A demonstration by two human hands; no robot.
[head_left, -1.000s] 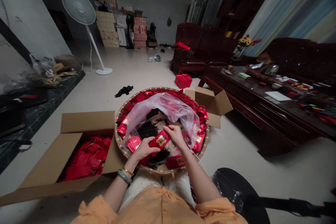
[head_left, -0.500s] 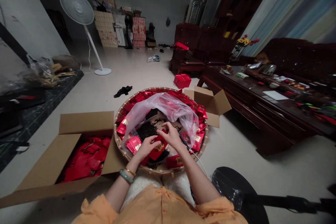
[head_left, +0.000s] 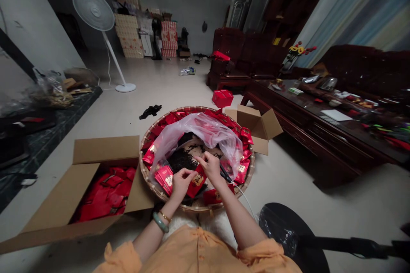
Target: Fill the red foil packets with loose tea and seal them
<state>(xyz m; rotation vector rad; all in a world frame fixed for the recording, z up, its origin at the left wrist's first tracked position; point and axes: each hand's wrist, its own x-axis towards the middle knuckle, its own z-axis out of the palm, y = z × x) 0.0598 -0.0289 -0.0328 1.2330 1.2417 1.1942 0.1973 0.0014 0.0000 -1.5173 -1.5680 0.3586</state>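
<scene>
Over a round woven bamboo tray (head_left: 145, 187), my left hand (head_left: 182, 183) pinches the left edge of a red packet (head_left: 196, 184) with gold print. Fingers closed, my right hand (head_left: 209, 167) grips the top of the same packet. Beneath my hands, dark loose leaves that look like tea (head_left: 181, 160) lie inside an open clear plastic bag (head_left: 192, 124). A small stack of red packets (head_left: 164, 178) rests left of my left hand. By my right wrist is a dark tool with a white cord (head_left: 226, 174), partly hidden.
At my left stands an open cardboard box (head_left: 60, 196) full of red packets. Another open carton (head_left: 253, 128) is beyond the tray on the right. A dark wooden table (head_left: 307, 123) runs along the right side. A white standing fan (head_left: 124, 87) and a black round base (head_left: 288, 230) are on the floor.
My left hand has shifted slightly, its wrist turning and moving right. The red packet between my hands now hangs more upright, its gold print in fuller view.
</scene>
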